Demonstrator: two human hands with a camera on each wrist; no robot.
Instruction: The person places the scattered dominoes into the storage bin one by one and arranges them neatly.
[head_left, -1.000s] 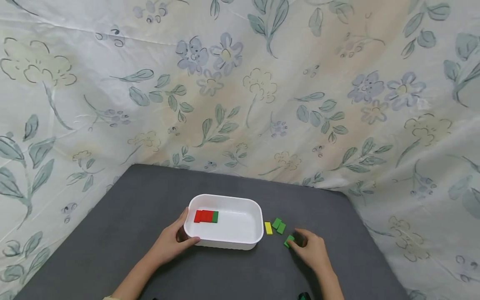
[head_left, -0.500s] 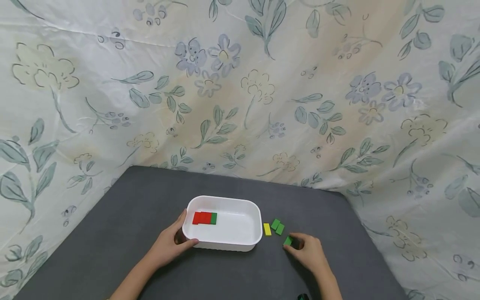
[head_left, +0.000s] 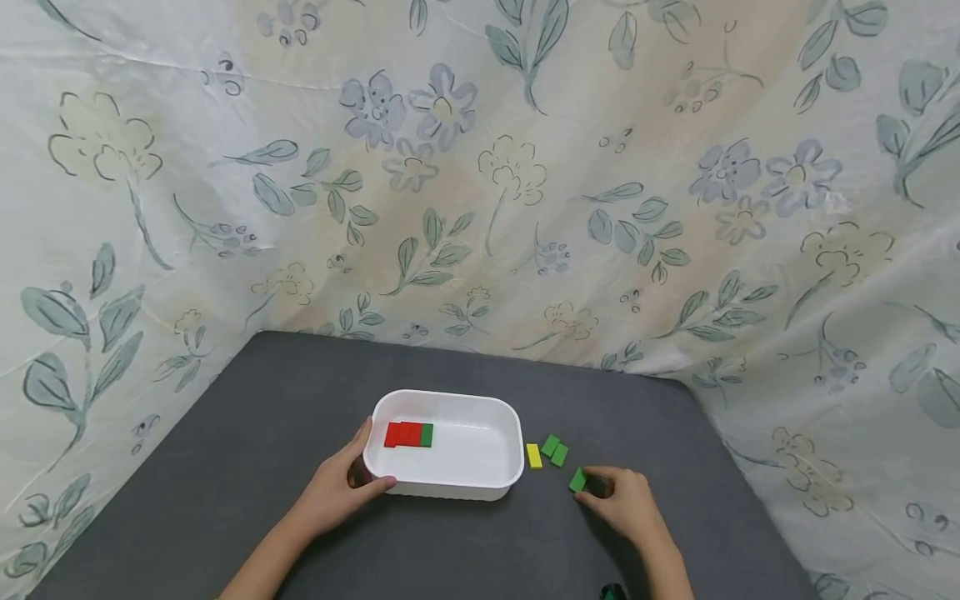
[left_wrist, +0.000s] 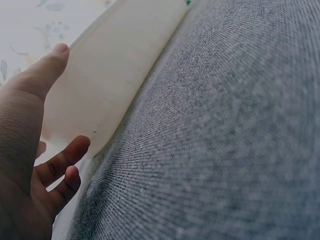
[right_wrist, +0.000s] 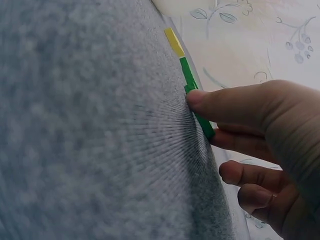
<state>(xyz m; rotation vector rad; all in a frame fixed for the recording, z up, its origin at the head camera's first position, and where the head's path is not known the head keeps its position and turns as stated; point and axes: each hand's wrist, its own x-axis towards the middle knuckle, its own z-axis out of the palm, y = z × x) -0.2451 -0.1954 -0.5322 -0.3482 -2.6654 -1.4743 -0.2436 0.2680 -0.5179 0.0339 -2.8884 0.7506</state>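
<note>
My left hand (head_left: 341, 482) grips the left end of a white plastic tub (head_left: 480, 492), thumb at the front rim and fingers round the left side. In the left wrist view the thumb (left_wrist: 50, 67) lies along the tub's wall (left_wrist: 110, 75). Inside the tub, red blocks (head_left: 405, 434) and a green one (head_left: 427, 435) lie in a row at the left. To the right of the tub, my right hand (head_left: 628, 504) pinches a small flat green block (head_left: 577, 480) between thumb and finger, low over the table. In the right wrist view the thumb partly covers that block (right_wrist: 204, 125).
Between the tub and my right hand lie a yellow block (head_left: 534, 456) and two green blocks (head_left: 555, 450). A dark object with some green (head_left: 612, 592) shows at the bottom edge, beside the right forearm. Floral cloth (head_left: 510, 250) hangs behind the grey table (head_left: 450, 550).
My right thumb and finger have shifted around the green block, which has turned slightly and now shows more of its face. The left hand and the tub have stayed in place.
</note>
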